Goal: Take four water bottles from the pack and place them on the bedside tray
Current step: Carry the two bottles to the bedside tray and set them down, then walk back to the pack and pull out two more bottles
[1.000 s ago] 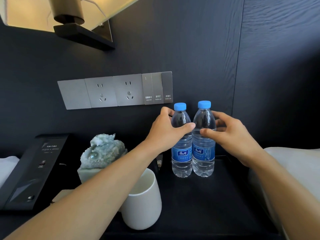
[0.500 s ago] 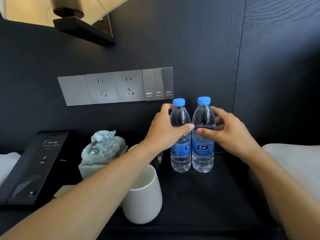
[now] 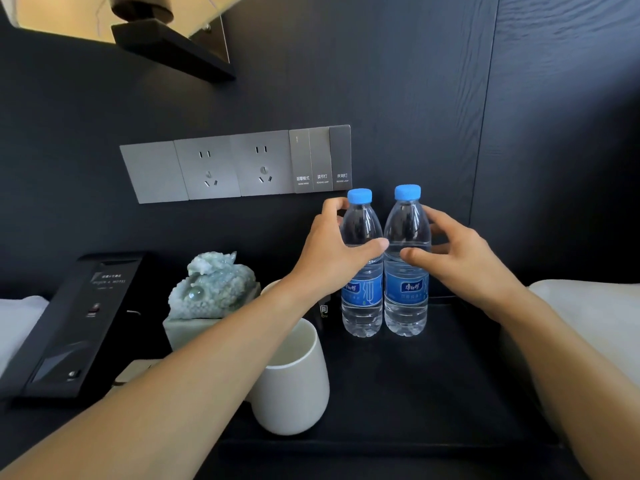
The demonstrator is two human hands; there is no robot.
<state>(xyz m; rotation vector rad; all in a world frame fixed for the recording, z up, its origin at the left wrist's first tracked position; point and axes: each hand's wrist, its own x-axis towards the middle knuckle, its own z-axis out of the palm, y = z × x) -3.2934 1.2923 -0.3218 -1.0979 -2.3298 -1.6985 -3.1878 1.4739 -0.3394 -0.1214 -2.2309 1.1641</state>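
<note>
Both hands have loosened since 0.5 s ago. 2 clear plastic water bottles with blue caps, left [image 3: 362,271] and right [image 3: 406,268], stand upright, touching, on the black bedside tray [image 3: 433,386]. 2 of 4 placed; pack unseen. Left hand [image 3: 332,251] fingers curl around its bottle; right hand [image 3: 464,258] fingers spread, thumb just off the plastic.

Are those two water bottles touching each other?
Touching. The head view shows the left bottle and right bottle pressed side by side at their labels, no gap.
</note>
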